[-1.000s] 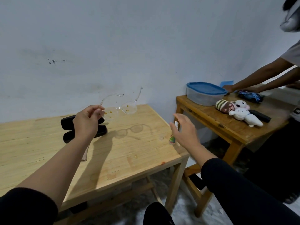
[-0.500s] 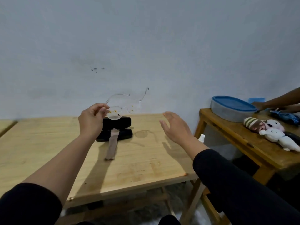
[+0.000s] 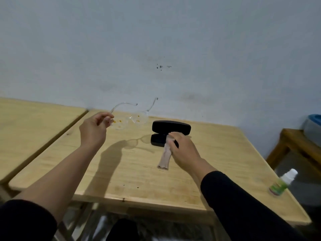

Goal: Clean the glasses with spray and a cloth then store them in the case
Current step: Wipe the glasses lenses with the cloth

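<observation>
My left hand [image 3: 94,130] holds clear-framed glasses [image 3: 132,119] by one lens edge, raised above the table; orange specks dot the lenses and both temple arms stick up toward the wall. A black glasses case [image 3: 171,127] lies open on the wooden table [image 3: 139,174], just right of the glasses. My right hand [image 3: 182,150] rests at the case's front half with its fingers closed on the top end of a beige cloth [image 3: 164,160], which trails toward me on the tabletop. A small white-capped spray bottle with a green label [image 3: 282,182] stands near the table's right edge.
A second wooden table [image 3: 31,129] adjoins on the left. A darker wooden side table [image 3: 295,141] with a blue-lidded container [image 3: 312,126] sits at the far right. A pale wall runs close behind the tables.
The view has swung left. My right hand moved from the spray bottle over to the case and took hold of the cloth. My left hand keeps the glasses raised.
</observation>
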Demonstrator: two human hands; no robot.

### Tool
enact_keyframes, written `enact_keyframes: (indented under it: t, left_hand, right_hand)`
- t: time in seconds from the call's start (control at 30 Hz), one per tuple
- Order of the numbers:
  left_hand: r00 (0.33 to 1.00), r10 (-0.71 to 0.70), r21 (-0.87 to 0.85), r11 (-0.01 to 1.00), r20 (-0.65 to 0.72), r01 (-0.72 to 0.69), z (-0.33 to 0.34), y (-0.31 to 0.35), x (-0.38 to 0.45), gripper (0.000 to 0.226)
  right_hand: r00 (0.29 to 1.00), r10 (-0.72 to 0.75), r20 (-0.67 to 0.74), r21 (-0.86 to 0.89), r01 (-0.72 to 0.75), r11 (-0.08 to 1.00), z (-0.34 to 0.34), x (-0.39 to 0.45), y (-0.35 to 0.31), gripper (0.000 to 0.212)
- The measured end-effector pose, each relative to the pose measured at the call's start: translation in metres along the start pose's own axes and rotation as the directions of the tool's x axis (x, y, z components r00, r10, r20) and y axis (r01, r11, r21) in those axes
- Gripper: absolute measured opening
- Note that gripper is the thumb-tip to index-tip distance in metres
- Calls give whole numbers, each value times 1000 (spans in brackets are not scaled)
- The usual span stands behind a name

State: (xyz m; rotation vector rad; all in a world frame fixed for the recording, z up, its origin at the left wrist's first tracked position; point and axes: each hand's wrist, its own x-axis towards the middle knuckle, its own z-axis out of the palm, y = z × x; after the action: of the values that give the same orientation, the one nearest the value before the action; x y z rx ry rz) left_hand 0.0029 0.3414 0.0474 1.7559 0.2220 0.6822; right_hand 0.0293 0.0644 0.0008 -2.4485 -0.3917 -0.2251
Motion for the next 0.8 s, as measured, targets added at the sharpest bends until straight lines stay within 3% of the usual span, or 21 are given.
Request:
enact_keyframes:
  t: [0.33,0.43,0.63,0.8]
  left_hand:
    - [998,-30,34,999,-59,33,-10,-27,8,27]
    - [998,-31,42,999,-55,33,-6,-33,9,19]
    - [997,-63,33,997,-46,65,4,-38,10,23]
    - [995,-81,47,995,-55,83,10,-37,10,16]
  right_hand:
    - [989,-91,118,-122,106,987,23,43,24,36]
    - [990,-105,94,-69,112,991,25,44,27,33]
    - [993,-117,21,18,116,993,25,47,32,30]
    - [996,-80,51,162,71,984,15,45,28,31]
